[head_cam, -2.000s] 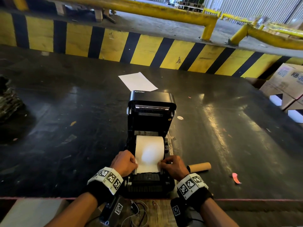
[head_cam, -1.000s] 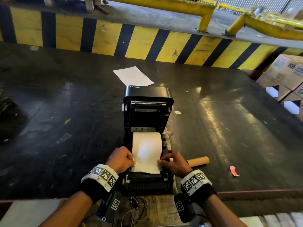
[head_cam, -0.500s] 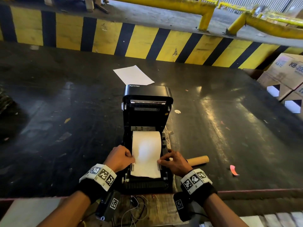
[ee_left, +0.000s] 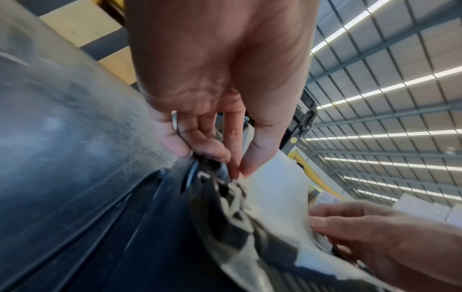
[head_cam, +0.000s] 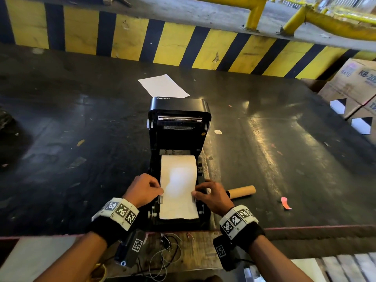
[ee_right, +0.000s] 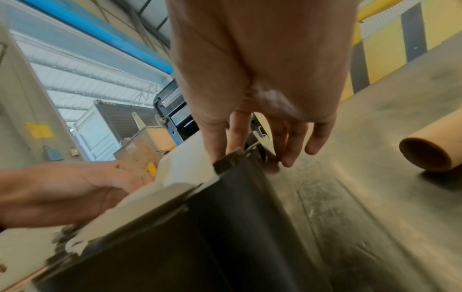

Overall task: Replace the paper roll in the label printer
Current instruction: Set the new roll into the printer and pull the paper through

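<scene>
A black label printer (head_cam: 179,127) stands on the dark table with its lid tilted up and back. A white paper roll (head_cam: 178,164) sits in its bay, and a paper strip (head_cam: 179,208) runs forward over the printer's front. My left hand (head_cam: 159,192) pinches the strip's left edge between thumb and forefinger (ee_left: 237,170). At the right edge my right hand (head_cam: 194,193) pinches the paper strip (ee_right: 185,168) with thumb and finger. An empty brown cardboard core (head_cam: 242,191) lies on the table just right of my right hand, and the right wrist view shows the core's (ee_right: 430,154) open end.
A loose white sheet (head_cam: 162,85) lies behind the printer. Cardboard boxes (head_cam: 354,82) stand at the table's right end, and a yellow-and-black striped barrier (head_cam: 183,47) runs along the back. A pink scrap (head_cam: 285,202) lies right of the core. Thin wires (head_cam: 166,247) hang below the near edge.
The paper strip has been drawn further forward and now reaches the printer's front edge. Both hands stay at its side edges.
</scene>
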Tool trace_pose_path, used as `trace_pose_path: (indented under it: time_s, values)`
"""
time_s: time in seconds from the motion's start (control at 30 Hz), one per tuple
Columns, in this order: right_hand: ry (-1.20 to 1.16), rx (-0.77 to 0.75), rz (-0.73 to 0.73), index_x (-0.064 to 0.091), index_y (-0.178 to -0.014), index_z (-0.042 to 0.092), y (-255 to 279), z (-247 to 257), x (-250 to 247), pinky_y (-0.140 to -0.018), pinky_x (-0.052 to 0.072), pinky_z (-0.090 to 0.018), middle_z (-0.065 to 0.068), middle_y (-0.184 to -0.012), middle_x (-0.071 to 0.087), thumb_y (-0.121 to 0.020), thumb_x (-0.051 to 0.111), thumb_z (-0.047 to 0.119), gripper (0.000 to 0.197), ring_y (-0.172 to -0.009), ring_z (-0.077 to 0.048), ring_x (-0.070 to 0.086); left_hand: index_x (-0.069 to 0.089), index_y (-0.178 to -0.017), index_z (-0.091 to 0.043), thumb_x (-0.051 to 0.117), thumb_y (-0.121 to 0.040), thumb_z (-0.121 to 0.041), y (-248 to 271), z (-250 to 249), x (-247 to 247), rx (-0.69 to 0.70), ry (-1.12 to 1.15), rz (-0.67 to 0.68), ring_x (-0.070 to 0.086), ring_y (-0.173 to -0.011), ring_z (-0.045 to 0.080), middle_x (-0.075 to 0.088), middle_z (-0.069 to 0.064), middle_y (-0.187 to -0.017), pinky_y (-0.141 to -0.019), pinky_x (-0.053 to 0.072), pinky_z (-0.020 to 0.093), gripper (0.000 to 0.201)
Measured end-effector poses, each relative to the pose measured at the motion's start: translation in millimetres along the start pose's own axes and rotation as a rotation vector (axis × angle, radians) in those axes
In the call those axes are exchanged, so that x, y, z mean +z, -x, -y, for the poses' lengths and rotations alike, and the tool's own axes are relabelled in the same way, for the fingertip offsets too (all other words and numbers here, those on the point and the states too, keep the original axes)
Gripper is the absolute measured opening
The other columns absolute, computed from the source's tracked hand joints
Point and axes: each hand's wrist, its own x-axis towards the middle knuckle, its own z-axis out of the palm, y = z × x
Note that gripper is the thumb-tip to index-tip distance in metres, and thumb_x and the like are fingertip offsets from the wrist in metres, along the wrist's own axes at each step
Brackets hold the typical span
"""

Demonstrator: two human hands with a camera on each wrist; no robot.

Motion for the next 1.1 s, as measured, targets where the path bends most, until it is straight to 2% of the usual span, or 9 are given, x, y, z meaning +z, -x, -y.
trace_pose_path:
  time_s: [0.1, 0.2, 0.27, 0.33, 0.43, 0.6, 0.77, 0.97, 1.1]
  values:
    - [0.096, -0.064, -0.167, 0.067, -0.089, 0.020, 9, -1, 1, -0.091, 0.044, -0.041, -0.006, -0.109, 0.058, -0.075, 0.072, 0.035, 0.021, -0.103, -0.024, 0.055, 0.065, -0.067, -0.017, 0.071, -0.074, -0.016, 6, -1, 1, 0.014, -0.040, -0.081, 0.061, -0.064, 0.016, 0.066, 0.003, -0.069, -0.065, 0.053, 0.034, 0.009]
    - [0.149, -0.235, -0.240, 0.065, -0.089, 0.021, 23, 6, 0, -0.089, 0.040, -0.039, -0.005, -0.108, 0.057, -0.074, 0.070, 0.041, 0.025, -0.103, -0.023, 0.050, 0.058, -0.074, -0.019, 0.074, -0.071, -0.019, 20, 1, 3, 0.174, -0.079, -0.224, 0.055, -0.062, 0.015, 0.058, 0.001, -0.071, -0.058, 0.048, 0.031, 0.016]
    - [0.236, -0.403, -0.054, 0.065, -0.095, 0.025, 33, 13, 1, -0.093, 0.038, -0.039, -0.001, -0.113, 0.058, -0.072, 0.065, 0.052, 0.036, -0.109, -0.019, 0.049, 0.060, -0.078, -0.021, 0.074, -0.072, -0.025, 30, 1, 6, 0.318, -0.075, -0.096, 0.057, -0.070, 0.012, 0.059, -0.003, -0.077, -0.065, 0.051, 0.032, 0.016]
    - [0.364, -0.482, 0.143, 0.064, -0.104, 0.026, 40, 16, 4, -0.098, 0.033, -0.039, -0.001, -0.120, 0.057, -0.072, 0.066, 0.053, 0.042, -0.115, -0.017, 0.046, 0.062, -0.086, -0.025, 0.071, -0.074, -0.038, 38, 0, 11, 0.402, -0.201, 0.095, 0.055, -0.081, 0.005, 0.059, -0.009, -0.088, -0.075, 0.050, 0.028, 0.020]
    - [0.415, -0.524, 0.176, 0.065, -0.104, 0.023, 44, 13, 10, -0.096, 0.035, -0.041, -0.003, -0.117, 0.062, -0.075, 0.069, 0.036, 0.032, -0.111, -0.022, 0.051, 0.060, -0.098, -0.027, 0.067, -0.074, -0.049, 42, 3, 19, 0.466, -0.457, 0.185, 0.048, -0.090, 0.005, 0.056, -0.010, -0.099, -0.079, 0.043, 0.024, 0.033]
    - [0.381, -0.610, 0.068, 0.072, -0.087, 0.015, 48, 11, 14, -0.076, 0.051, -0.040, -0.004, -0.091, 0.075, -0.080, 0.062, 0.016, 0.012, -0.085, -0.023, 0.066, 0.064, -0.097, -0.021, 0.064, -0.082, -0.033, 49, 8, 23, 0.492, -0.462, 0.110, 0.053, -0.089, 0.014, 0.059, -0.004, -0.097, -0.079, 0.047, 0.030, 0.019]
    - [0.418, -0.612, 0.005, 0.073, -0.086, 0.017, 55, 13, 11, -0.066, 0.049, -0.032, -0.004, -0.073, 0.073, -0.085, 0.060, 0.017, 0.013, -0.069, -0.023, 0.065, 0.069, -0.102, -0.016, 0.055, -0.090, -0.021, 62, 7, 28, 0.531, -0.491, 0.041, 0.058, -0.088, 0.017, 0.063, 0.001, -0.097, -0.080, 0.051, 0.032, 0.019]
    - [0.478, -0.615, 0.028, 0.068, -0.076, 0.017, 72, 14, 10, -0.063, 0.050, -0.034, -0.004, -0.062, 0.068, -0.087, 0.053, 0.019, 0.018, -0.060, -0.022, 0.061, 0.065, -0.110, -0.011, 0.052, -0.090, -0.008, 89, 3, 39, 0.515, -0.510, 0.017, 0.056, -0.095, 0.019, 0.061, 0.006, -0.103, -0.083, 0.051, 0.031, 0.024]
    - [0.472, -0.587, 0.063, 0.071, -0.084, 0.017, 90, 16, 13, -0.075, 0.051, -0.035, -0.008, -0.073, 0.073, -0.091, 0.047, 0.017, 0.025, -0.067, -0.026, 0.064, 0.064, -0.112, -0.012, 0.053, -0.091, -0.009, 108, 6, 47, 0.486, -0.521, -0.020, 0.056, -0.097, 0.017, 0.062, 0.005, -0.106, -0.085, 0.050, 0.027, 0.024]
